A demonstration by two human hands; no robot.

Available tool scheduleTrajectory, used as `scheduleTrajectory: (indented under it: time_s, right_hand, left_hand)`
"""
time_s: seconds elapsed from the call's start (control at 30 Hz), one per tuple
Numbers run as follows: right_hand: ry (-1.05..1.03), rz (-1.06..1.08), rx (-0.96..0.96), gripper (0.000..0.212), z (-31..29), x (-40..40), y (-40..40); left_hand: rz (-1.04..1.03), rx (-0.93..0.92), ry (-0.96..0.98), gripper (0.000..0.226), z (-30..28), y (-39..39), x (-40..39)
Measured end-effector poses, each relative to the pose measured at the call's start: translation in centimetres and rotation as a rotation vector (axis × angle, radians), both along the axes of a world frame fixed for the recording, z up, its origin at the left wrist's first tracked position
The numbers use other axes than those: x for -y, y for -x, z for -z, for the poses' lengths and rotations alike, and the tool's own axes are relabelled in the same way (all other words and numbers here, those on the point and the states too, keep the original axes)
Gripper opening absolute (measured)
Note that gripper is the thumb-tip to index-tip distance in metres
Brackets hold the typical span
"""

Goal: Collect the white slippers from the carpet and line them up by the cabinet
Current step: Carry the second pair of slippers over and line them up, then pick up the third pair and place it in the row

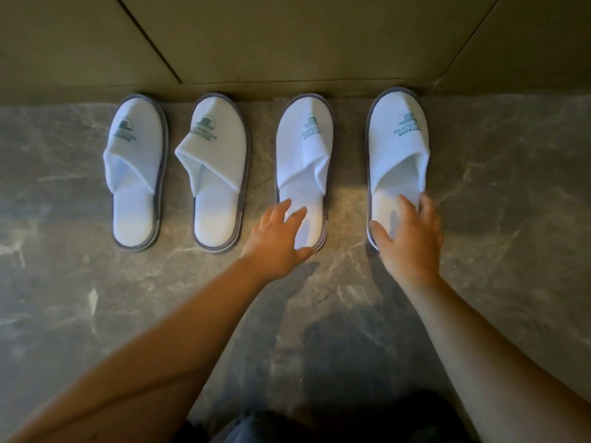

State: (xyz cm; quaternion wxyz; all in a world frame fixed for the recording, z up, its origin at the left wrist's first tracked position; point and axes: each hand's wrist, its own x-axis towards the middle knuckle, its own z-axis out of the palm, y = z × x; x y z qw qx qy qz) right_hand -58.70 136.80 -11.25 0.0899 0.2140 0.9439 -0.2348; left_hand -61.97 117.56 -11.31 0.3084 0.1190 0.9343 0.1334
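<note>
Several white slippers with grey soles and a green logo lie side by side on the marble floor, toes against the cabinet base (287, 87). My left hand (278, 241) rests with spread fingers on the heel of the slipper second from the right (303, 155), thumb at the heel's end. My right hand (409, 238) spans the heel of the rightmost slipper (396, 148), thumb on its left edge and fingers on its right edge. The two left slippers (136, 174) (217, 174) lie untouched.
Grey veined marble floor (511, 187) spreads around the row. The olive cabinet front (287, 33) rises right behind the toes. My dark trousers (287, 426) show at the bottom edge. No carpet is in view.
</note>
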Motion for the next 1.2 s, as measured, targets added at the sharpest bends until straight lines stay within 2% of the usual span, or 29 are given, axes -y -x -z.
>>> scheduleTrajectory:
  time_s: [0.13,0.4,0.53,0.67,0.8,0.97,1.07,1.2]
  right_hand:
    - [0.109,-0.051,-0.072,0.040,-10.8,1.6,-0.9]
    - [0.404,-0.217,0.002,0.024,-39.6,8.9,-1.6]
    - [0.489,-0.384,0.026,0.021,-53.1,14.1,-3.0]
    - [0.475,-0.505,0.033,0.023,-62.2,19.2,-4.3]
    - [0.487,-0.497,0.006,0.019,-67.5,22.7,-5.1]
    - [0.528,-0.531,0.033,0.010,-69.4,25.2,-6.3]
    - [0.525,-0.640,0.141,0.008,-69.4,27.1,-5.6]
    - [0.510,-0.880,0.212,0.010,-69.9,33.1,-2.8]
  left_hand:
    - [-0.111,0.113,-0.140,0.055,-10.1,-2.0,1.5]
    - [-0.418,0.140,-0.264,0.047,-39.6,-5.2,9.2]
    - [-0.475,0.078,-0.293,0.046,-53.0,-6.5,14.0]
    - [-0.482,-0.021,-0.329,0.042,-62.4,-8.5,18.6]
    - [-0.498,-0.028,-0.300,0.043,-67.7,-10.6,22.5]
    - [-0.571,-0.032,-0.251,0.044,-70.4,-12.2,26.1]
    - [-0.708,-0.048,-0.205,0.046,-71.3,-13.3,28.5]
    - [-1.016,-0.145,-0.173,0.046,-72.3,-16.3,32.5]
